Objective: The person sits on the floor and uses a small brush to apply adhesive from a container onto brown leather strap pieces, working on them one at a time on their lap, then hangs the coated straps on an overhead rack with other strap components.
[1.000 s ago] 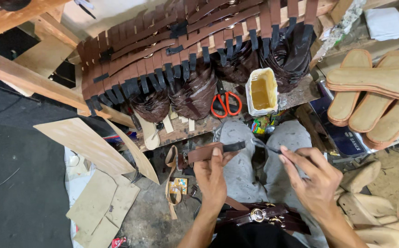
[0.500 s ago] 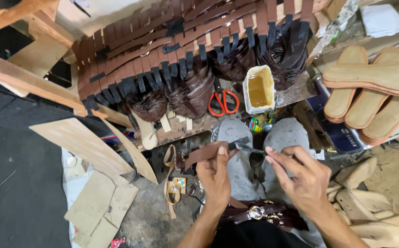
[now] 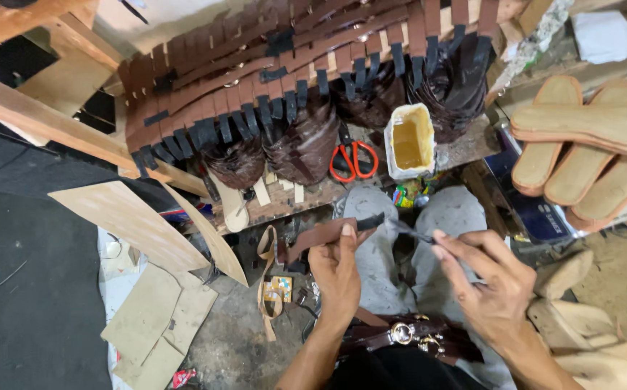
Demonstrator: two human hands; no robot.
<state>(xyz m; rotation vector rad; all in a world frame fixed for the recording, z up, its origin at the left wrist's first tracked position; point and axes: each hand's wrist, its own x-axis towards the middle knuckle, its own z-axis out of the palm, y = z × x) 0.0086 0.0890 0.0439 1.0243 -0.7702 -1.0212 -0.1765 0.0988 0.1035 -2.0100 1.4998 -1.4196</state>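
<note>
While both forearms run off the bottom edge, a dark belt with metal buckles lies half hidden across the lap between them. The left hand is clenched on a brown leather strap, pinching it near the middle, so the strap juts out to both sides of the grip, its black tip pointing toward the other hand. The right hand pinches a thin dark tool, too slim and blurred to identify, whose end sits just beside the strap's black tip. Farther off stand orange-handled scissors and a pot of yellowish glue. Beyond them hang rows of brown straps, their lower ends lost in shadow. Tan soles at the right are cut off.
</note>
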